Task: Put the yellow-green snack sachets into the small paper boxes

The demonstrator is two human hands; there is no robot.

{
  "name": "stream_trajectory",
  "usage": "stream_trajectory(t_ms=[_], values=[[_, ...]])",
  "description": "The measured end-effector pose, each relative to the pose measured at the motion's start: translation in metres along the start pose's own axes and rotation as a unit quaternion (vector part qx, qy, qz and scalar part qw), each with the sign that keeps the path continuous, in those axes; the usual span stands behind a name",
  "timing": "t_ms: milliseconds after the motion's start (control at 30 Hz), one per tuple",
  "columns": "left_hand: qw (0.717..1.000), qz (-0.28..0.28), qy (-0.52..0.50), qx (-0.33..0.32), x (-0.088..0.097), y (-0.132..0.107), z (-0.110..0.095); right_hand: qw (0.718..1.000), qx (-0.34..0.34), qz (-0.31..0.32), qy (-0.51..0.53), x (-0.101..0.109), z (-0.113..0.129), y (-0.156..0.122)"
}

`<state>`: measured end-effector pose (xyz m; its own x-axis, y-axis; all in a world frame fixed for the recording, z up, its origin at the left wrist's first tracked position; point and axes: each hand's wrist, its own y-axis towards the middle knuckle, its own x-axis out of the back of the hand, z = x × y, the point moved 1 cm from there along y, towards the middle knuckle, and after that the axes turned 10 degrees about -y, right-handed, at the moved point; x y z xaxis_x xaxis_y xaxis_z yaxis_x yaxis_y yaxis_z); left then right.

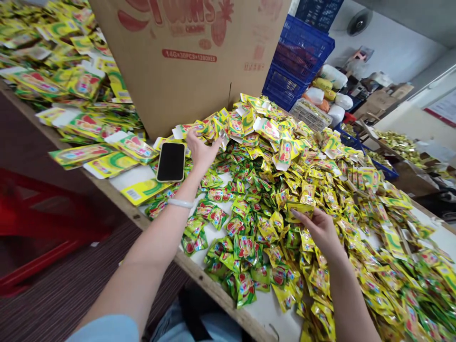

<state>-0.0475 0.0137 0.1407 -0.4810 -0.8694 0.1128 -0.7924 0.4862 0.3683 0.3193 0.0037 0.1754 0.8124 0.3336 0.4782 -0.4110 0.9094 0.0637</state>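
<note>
Head view: packet (300, 209) crosswise in right hand (321, 229) pinch; left hand (201, 150) grip unclear.

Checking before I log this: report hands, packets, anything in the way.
Left hand on flat cartons. Right hand holds yellow packet. Phone lies beside cartons.

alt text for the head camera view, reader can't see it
A person's left hand reaches into a heap of green and yellow sachets on a table, while the right hand holds one pack. A dark phone lies beside the left hand, a cardboard box behind.
</note>
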Motion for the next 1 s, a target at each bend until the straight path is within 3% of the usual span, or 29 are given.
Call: stream_trajectory(t_ms=[100,200,267,367,433,500,600,667,733,1000], values=[[0.999,0.02,-0.021,0.023,-0.009,0.012,0.02,1.0,-0.004,-0.003,0.001,0.0,-0.004,-0.002],[0.997,0.05,-0.053,-0.008,-0.015,0.013,0.029,1.0,-0.005,0.005,0.004,0.0,-0.004,-0.009],[0.996,0.024,-0.069,-0.05,-0.01,0.014,0.023,1.0,-0.005,0.001,0.004,0.002,-0.003,-0.016],[0.983,0.005,-0.108,-0.148,0.002,0.006,-0.006,1.0,0.0,-0.015,0.013,0.008,-0.001,-0.029],[0.966,0.088,-0.142,-0.2,0.004,-0.013,-0.034,1.0,0.013,-0.012,0.002,0.012,0.0,-0.037],[0.93,0.252,-0.169,-0.209,-0.001,-0.042,-0.061,1.0,0.021,-0.004,-0.018,0.013,0.001,-0.04],[0.844,0.475,-0.209,-0.139,-0.015,-0.087,-0.082,0.999,-0.016,0.048,-0.005,0.007,-0.002,-0.035],[0.805,0.543,-0.222,-0.092,-0.025,-0.107,-0.082,0.992,-0.072,0.098,0.039,-0.001,-0.007,-0.03],[0.799,0.556,-0.216,-0.068,-0.033,-0.117,-0.076,0.983,-0.118,0.117,0.079,-0.009,-0.013,-0.026],[0.869,0.452,-0.174,-0.099,-0.047,-0.138,-0.053,0.976,-0.147,0.083,0.139,-0.023,-0.018,-0.028]])
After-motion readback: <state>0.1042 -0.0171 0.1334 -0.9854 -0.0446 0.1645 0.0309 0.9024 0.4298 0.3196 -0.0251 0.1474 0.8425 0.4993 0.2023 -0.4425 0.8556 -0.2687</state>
